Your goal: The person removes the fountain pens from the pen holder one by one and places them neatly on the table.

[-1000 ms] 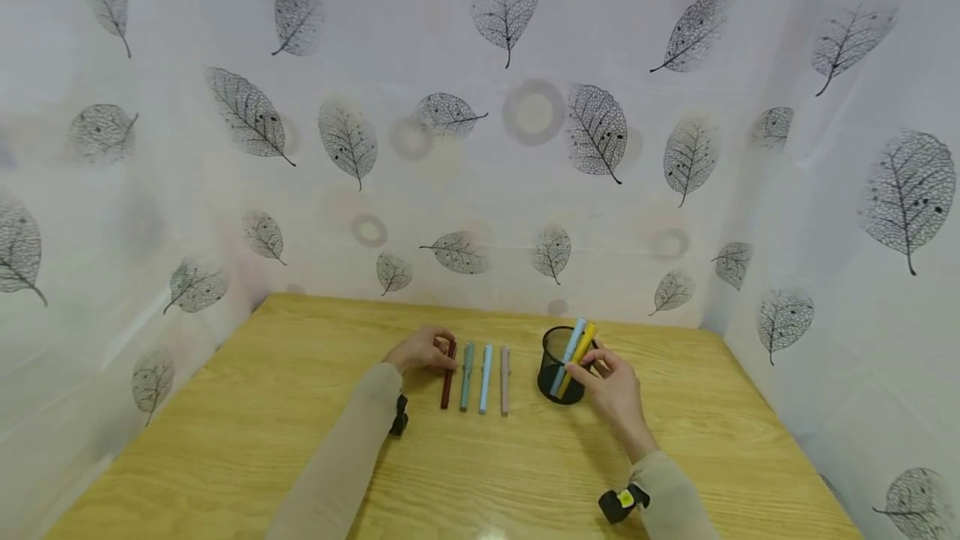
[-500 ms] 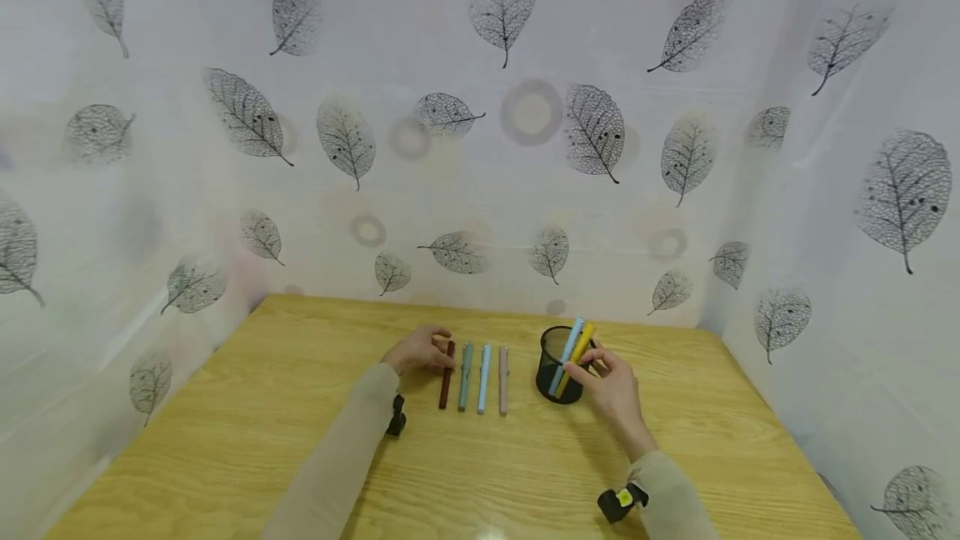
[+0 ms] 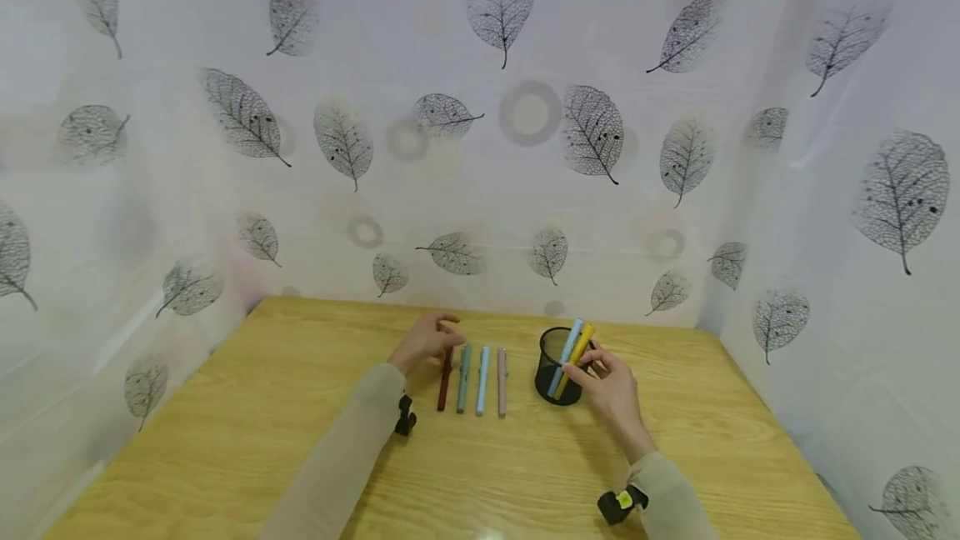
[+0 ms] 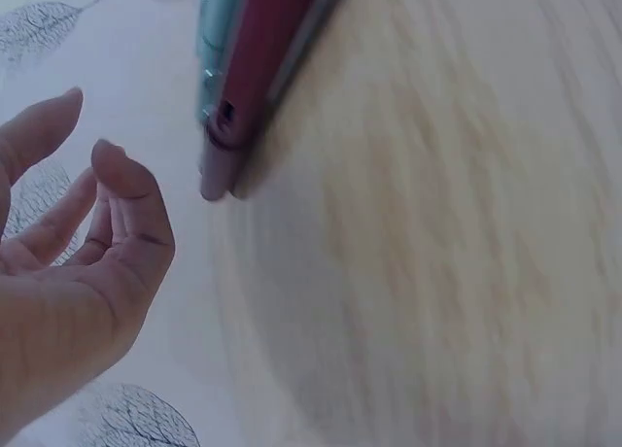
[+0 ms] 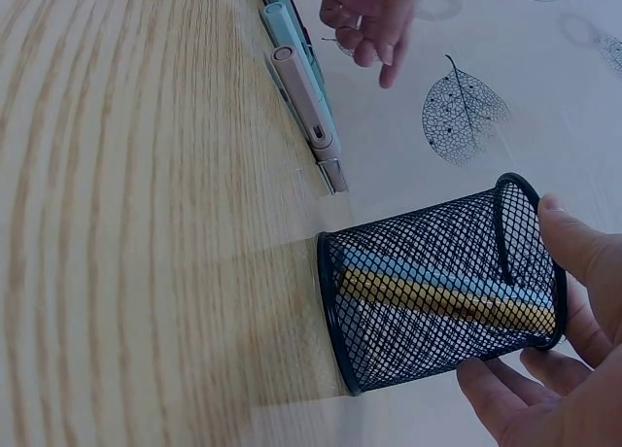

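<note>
My left hand (image 3: 426,342) hovers over the far end of a dark red pen (image 3: 444,390). Its fingers are loosely bent with nothing between them, and the left wrist view shows the hand apart from the red pen (image 4: 255,78). To the right of that pen lie a green pen (image 3: 463,382), a light blue pen (image 3: 482,382) and a pinkish-grey pen (image 3: 502,386), side by side. My right hand (image 3: 617,386) holds a black mesh pen cup (image 5: 437,345) near its rim, thumb on one side and fingers on the other. A blue pen (image 3: 573,332) and a yellow pen (image 3: 582,343) lean inside it.
The wooden table (image 3: 480,473) carries the pens and the cup. Behind it and along both sides hangs a pale leaf-printed sheet (image 3: 465,182). Each sleeve cuff has a black wrist camera (image 3: 621,504).
My left hand has left the red pen, rising slightly and moving away toward the back. The right hand keeps its hold on the cup, and the row of pens lies as before.
</note>
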A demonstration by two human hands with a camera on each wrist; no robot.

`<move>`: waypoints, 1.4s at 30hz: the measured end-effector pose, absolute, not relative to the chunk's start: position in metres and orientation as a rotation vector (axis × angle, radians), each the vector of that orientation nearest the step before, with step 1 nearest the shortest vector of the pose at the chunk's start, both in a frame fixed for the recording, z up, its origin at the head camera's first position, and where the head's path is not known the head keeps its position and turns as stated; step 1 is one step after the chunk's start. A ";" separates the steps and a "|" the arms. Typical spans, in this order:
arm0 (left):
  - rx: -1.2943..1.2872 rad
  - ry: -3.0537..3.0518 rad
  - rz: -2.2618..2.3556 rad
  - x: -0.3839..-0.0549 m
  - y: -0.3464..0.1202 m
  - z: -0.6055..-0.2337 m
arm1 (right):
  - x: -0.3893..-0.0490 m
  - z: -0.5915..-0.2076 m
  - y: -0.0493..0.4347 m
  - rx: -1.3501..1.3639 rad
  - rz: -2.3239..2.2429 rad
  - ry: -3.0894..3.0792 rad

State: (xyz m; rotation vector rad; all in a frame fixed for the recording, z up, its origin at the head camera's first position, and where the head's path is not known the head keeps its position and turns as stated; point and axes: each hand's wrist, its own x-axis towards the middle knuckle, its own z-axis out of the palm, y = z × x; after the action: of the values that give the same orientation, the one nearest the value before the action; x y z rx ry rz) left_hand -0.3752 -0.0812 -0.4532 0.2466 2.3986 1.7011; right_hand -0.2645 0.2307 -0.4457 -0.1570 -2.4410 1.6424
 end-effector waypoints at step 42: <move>0.576 2.284 2.026 -0.359 0.012 -0.430 | -0.266 -0.449 0.233 -0.150 1.651 -2.433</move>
State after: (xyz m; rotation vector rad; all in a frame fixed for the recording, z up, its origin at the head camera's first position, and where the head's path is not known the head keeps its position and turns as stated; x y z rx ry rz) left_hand -0.3589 0.0122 -0.4303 0.5758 2.2843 2.0255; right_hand -0.2665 0.2334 -0.4489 -0.1497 -2.4327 1.6515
